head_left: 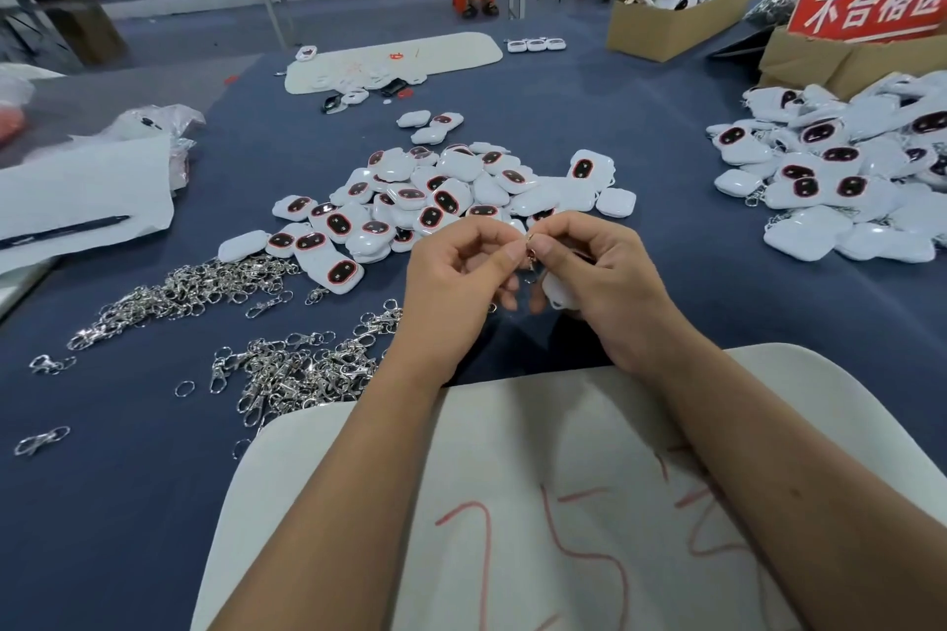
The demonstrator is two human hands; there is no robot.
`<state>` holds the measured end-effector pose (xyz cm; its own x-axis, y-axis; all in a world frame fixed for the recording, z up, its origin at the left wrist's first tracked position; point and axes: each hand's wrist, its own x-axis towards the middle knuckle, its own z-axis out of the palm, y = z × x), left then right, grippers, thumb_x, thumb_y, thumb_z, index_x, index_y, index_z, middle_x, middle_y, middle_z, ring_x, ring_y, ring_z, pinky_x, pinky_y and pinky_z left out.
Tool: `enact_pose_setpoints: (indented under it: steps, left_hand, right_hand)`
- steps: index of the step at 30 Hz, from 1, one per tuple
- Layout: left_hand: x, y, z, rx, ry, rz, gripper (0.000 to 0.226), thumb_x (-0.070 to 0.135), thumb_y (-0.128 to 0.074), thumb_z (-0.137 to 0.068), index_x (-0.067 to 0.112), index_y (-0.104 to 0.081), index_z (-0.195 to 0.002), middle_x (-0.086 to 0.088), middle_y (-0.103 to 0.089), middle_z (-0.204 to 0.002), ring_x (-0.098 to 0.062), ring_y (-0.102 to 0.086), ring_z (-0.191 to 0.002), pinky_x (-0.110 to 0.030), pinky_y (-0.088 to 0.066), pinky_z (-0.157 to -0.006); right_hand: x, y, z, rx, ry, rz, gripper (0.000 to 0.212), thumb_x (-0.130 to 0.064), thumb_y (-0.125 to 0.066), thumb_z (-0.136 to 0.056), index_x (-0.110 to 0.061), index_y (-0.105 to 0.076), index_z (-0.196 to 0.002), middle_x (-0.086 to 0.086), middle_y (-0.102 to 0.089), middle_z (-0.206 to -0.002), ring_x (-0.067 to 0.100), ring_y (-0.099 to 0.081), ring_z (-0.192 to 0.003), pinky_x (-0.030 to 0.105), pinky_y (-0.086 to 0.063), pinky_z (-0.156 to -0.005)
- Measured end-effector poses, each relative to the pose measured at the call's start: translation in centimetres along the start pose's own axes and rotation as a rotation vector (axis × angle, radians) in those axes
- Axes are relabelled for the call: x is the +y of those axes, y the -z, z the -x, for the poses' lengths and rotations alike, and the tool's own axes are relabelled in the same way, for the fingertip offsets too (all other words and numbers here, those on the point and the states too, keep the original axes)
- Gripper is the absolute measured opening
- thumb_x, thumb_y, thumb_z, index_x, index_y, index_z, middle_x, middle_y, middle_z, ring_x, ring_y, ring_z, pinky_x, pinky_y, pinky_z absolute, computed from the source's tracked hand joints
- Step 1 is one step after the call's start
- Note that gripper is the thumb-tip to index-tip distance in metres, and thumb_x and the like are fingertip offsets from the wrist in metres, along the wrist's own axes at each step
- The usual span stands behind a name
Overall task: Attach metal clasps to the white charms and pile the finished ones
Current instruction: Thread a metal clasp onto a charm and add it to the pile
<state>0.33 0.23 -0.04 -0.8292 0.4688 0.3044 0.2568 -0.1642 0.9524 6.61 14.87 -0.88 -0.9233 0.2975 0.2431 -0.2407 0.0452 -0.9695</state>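
My left hand [464,282] and my right hand [602,282] meet above the blue table, fingertips together, pinching a small metal clasp [530,255] between them. A white charm [558,292] hangs under my right palm, mostly hidden by the fingers. Behind the hands lies a heap of white charms [425,200] with dark red-rimmed faces. Loose silver clasps [292,369] are heaped to the left of my left forearm, with a second scatter of clasps [189,292] farther left. A pile of charms with chains [840,179] sits at the right.
A white board [538,502] with red marks lies under my forearms. White paper with a pen [82,200] is at the left. Cardboard boxes [661,26] and a red sign [871,5] stand at the back right. Another white board [394,62] lies at the back.
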Motion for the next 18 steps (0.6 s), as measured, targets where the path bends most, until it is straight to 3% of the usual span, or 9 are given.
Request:
enact_pose_setpoints:
  steps: [9, 18]
  left_hand:
    - [-0.29, -0.19, -0.1, -0.003, -0.038, -0.091, 0.015, -0.007, -0.058, -0.097, 0.002, -0.067, -0.09, 0.007, -0.066, -0.071, -0.006, -0.055, -0.057, -0.019, -0.049, -0.055]
    - [-0.19, -0.42, -0.09, 0.02, -0.056, -0.122, 0.017, -0.007, -0.059, -0.097, 0.005, -0.068, -0.09, -0.002, -0.067, -0.077, -0.006, -0.055, -0.058, -0.019, -0.049, -0.056]
  right_hand:
    - [-0.01, -0.08, 0.04, 0.016, -0.01, -0.05, 0.014, -0.006, -0.063, -0.102, -0.009, -0.07, -0.09, 0.006, -0.07, -0.078, 0.022, -0.061, -0.055, 0.021, -0.049, -0.052]
    - [-0.25, -0.23, 0.0, 0.029, -0.013, -0.069, 0.024, -0.008, -0.064, -0.102, -0.019, -0.073, -0.083, 0.006, -0.069, -0.078, 0.024, -0.061, -0.055, 0.022, -0.049, -0.052]
